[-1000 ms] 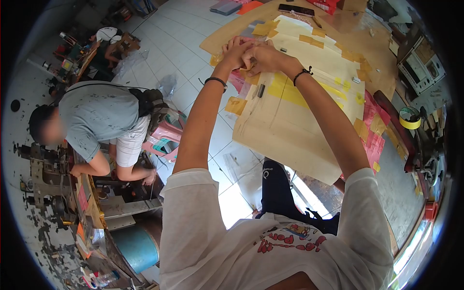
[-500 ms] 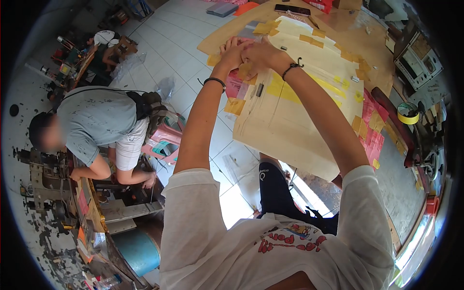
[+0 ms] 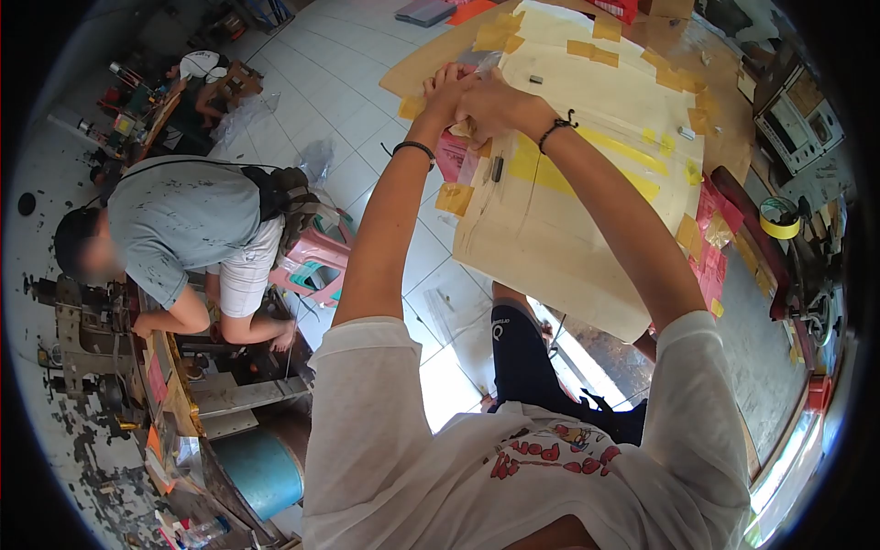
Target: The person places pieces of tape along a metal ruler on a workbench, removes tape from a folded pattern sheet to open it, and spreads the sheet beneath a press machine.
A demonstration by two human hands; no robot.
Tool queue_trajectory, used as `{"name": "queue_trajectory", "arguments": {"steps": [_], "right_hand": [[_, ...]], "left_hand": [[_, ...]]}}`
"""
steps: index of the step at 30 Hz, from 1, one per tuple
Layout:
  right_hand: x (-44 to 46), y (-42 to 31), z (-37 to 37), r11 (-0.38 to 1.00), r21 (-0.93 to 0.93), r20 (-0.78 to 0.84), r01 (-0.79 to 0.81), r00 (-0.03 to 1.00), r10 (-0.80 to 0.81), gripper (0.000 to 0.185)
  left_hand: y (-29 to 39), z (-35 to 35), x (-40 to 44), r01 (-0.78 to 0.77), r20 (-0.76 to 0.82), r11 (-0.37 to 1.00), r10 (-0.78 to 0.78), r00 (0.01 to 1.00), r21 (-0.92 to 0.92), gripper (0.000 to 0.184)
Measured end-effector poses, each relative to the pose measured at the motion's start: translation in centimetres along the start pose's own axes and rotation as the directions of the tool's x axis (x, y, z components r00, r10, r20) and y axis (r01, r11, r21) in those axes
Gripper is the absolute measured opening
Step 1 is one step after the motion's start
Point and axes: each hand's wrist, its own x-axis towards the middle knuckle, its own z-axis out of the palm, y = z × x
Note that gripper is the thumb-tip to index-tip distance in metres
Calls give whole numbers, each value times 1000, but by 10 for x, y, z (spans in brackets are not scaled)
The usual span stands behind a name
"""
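My left hand [image 3: 449, 93] and my right hand [image 3: 491, 105] meet at the far left edge of a large cream sheet [image 3: 541, 243] on the table. Their fingers are bent together around something small at that edge, which they hide. Pink plastic [image 3: 452, 154] shows just below my hands. Pieces of tan tape [image 3: 455, 198] stick to the sheet's edges, and yellow strips [image 3: 628, 174] lie across its middle. A small dark block [image 3: 497, 170] rests on the sheet below my right hand, and a smaller one [image 3: 535, 80] lies to its upper right.
A person in a grey shirt [image 3: 188, 206] bends over a workbench at the left, beside a pink stool [image 3: 316, 257]. Another person [image 3: 203, 66] sits farther back. At the right are a yellow tape roll [image 3: 779, 218] and a white appliance [image 3: 797, 119].
The cream sheet has shifted a little to the right and away from me, and the phone at its far end is now mostly out of sight. My hands stay together at the left edge.
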Motion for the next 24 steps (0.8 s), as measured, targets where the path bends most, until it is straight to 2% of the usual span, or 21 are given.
{"name": "queue_trajectory", "arguments": {"steps": [3, 6, 9, 12, 15, 17, 19, 22, 24], "right_hand": [[-10, -2, -1, 992, 115, -54, 47, 998, -41, 50], [-16, -20, -14, 984, 174, 114, 45, 991, -65, 46], [-22, -15, -5, 977, 200, -52, 75, 996, -66, 43], [-35, -11, -5, 958, 220, -368, 186, 925, -95, 40], [-57, -12, -46, 933, 289, -388, 213, 917, -89, 39], [-63, -5, -60, 923, 280, -561, 264, 825, -66, 36], [-77, -5, -91, 927, 198, -751, 320, 657, -67, 34], [-94, -3, -145, 904, 231, -722, 360, 687, -89, 48], [-101, -17, -172, 914, 44, -824, 404, 532, -195, 36]], "left_hand": [[-4, 3, 3, -32, -8, 999, 32, 999, -8, 50], [-2, -3, -4, -43, -78, 990, 33, 996, -136, 53], [17, -22, -10, -4, 3, 992, 5, 1000, -128, 54], [20, -22, -5, 38, 43, 995, -42, 998, 94, 54], [21, -19, -3, 63, 71, 975, -80, 994, 213, 55], [20, -21, -10, 63, 71, 975, -79, 994, 211, 55], [15, -27, -20, 70, 73, 979, -86, 994, 193, 55], [12, -36, -36, 70, 40, 986, -77, 996, 151, 56], [5, -37, -53, 67, 11, 992, -68, 998, 111, 57]]}}
